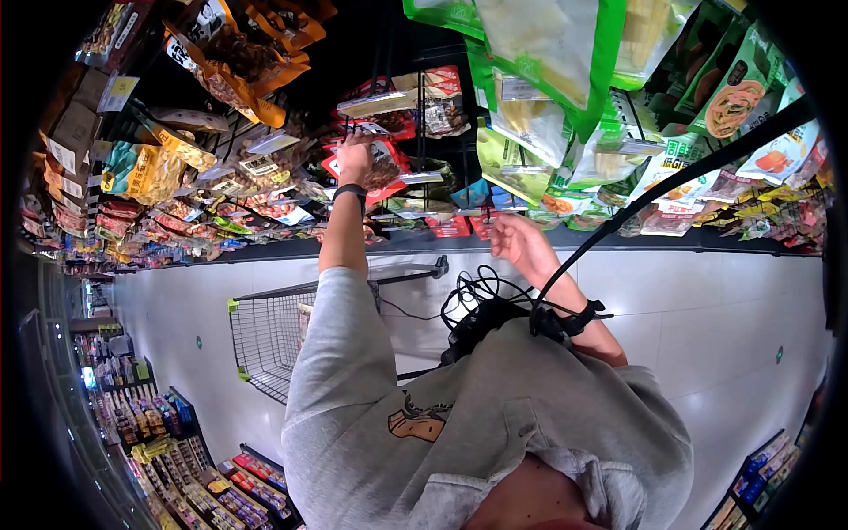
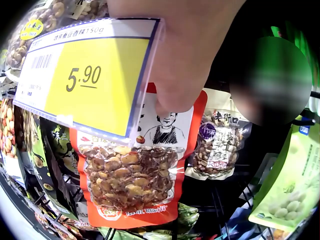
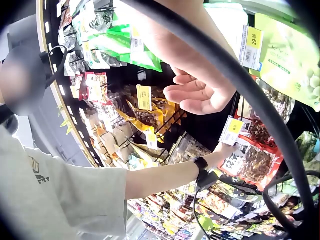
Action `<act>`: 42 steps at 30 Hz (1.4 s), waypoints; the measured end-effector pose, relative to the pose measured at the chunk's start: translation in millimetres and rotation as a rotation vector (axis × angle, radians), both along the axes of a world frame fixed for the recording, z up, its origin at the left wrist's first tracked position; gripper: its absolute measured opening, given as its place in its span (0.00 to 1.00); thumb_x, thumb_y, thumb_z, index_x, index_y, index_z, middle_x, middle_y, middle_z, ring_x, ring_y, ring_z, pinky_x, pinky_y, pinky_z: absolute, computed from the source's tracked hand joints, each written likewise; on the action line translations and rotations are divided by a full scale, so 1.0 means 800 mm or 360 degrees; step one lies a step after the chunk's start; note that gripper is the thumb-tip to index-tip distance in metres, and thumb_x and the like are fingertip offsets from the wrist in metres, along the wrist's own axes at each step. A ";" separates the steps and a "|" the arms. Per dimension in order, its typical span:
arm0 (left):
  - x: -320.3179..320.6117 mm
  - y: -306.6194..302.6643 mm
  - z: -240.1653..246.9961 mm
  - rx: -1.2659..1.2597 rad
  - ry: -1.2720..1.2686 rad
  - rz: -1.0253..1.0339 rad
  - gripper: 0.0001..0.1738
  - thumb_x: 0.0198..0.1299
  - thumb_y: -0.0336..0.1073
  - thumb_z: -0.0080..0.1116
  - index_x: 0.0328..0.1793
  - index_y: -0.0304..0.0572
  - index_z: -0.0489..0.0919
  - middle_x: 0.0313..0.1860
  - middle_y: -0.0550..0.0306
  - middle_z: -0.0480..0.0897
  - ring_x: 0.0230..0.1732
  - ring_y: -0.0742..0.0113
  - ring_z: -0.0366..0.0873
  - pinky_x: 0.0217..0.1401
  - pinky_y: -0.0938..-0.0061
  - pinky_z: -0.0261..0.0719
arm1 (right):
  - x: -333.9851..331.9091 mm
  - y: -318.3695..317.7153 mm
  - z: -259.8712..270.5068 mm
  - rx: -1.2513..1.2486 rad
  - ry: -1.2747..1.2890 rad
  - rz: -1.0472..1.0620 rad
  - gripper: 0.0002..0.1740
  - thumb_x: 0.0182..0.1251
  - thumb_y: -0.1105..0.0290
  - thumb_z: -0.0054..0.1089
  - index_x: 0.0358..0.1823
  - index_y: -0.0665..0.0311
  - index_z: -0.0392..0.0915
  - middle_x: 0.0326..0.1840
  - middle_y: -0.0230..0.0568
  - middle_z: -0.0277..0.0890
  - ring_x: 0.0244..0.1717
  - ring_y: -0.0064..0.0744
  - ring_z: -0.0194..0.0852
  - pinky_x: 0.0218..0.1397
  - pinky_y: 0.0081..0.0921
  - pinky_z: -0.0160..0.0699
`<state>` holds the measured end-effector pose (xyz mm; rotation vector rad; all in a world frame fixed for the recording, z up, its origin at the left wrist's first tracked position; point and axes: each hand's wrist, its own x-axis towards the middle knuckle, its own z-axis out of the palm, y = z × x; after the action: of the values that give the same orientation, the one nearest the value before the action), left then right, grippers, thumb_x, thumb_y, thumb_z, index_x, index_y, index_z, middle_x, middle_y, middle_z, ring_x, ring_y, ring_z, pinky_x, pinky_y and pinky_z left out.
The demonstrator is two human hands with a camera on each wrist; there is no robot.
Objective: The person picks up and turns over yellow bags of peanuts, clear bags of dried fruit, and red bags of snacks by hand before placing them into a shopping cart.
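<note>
My left hand (image 1: pixel 355 161) reaches into the shelf at a red-edged bag of broad beans (image 2: pixel 131 180). In the left wrist view its thumb lies over the front of the bag's upper part; a yellow price tag (image 2: pixel 95 75) marked 5.90 hides part of the grip. The bag hangs upright, with brown beans showing through its clear lower window. My right hand (image 1: pixel 527 247) hovers before the shelf edge, fingers loosely curled with nothing in them. From the right wrist view, that hand (image 3: pixel 197 87) is apart from the packets behind it.
Pale bags (image 2: pixel 216 145) of nuts hang beside the broad beans, and green bags (image 1: pixel 552 62) to the right. A wire shopping cart (image 1: pixel 265 340) stands at lower left. A black cable (image 1: pixel 680 181) crosses near my right arm. Low display racks (image 1: pixel 190 442) line the aisle behind.
</note>
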<state>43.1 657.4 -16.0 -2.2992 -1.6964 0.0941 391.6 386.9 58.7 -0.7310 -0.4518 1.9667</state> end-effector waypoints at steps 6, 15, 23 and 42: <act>-0.005 0.001 -0.010 0.0143 -0.0066 -0.0063 0.22 0.52 0.39 0.58 0.56 0.54 0.77 0.56 0.57 0.78 0.59 0.51 0.73 0.58 0.49 0.70 | 0.004 -0.009 -0.014 -0.0034 0.0024 -0.0091 0.11 0.64 0.61 0.55 0.29 0.60 0.70 0.27 0.36 0.74 0.31 0.28 0.73 0.38 0.25 0.72; 0.000 -0.002 0.004 0.0168 -0.0310 -0.0087 0.20 0.52 0.47 0.61 0.50 0.50 0.80 0.44 0.55 0.81 0.48 0.54 0.77 0.51 0.59 0.74 | 0.023 -0.024 -0.011 -0.0006 0.0047 -0.0233 0.11 0.65 0.61 0.54 0.30 0.60 0.70 0.27 0.36 0.74 0.30 0.28 0.72 0.37 0.25 0.71; 0.031 0.000 0.009 0.0118 0.0212 0.0359 0.12 0.58 0.37 0.49 0.38 0.45 0.83 0.37 0.52 0.84 0.41 0.59 0.83 0.60 0.41 0.64 | 0.046 -0.028 -0.020 0.0000 0.0090 -0.0323 0.13 0.67 0.58 0.48 0.31 0.59 0.69 0.28 0.35 0.73 0.31 0.28 0.71 0.38 0.25 0.70; 0.038 -0.145 0.064 -0.0105 0.0417 0.0062 0.12 0.56 0.32 0.48 0.27 0.53 0.83 0.24 0.59 0.83 0.32 0.61 0.84 0.78 0.52 0.34 | 0.000 0.002 -0.019 -0.0073 0.0243 0.0123 0.14 0.66 0.56 0.49 0.30 0.57 0.63 0.25 0.31 0.59 0.29 0.26 0.59 0.37 0.24 0.62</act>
<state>73.6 541.5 34.8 -2.1862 -1.6252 0.4448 392.0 388.1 43.8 -0.5942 -0.3479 2.0940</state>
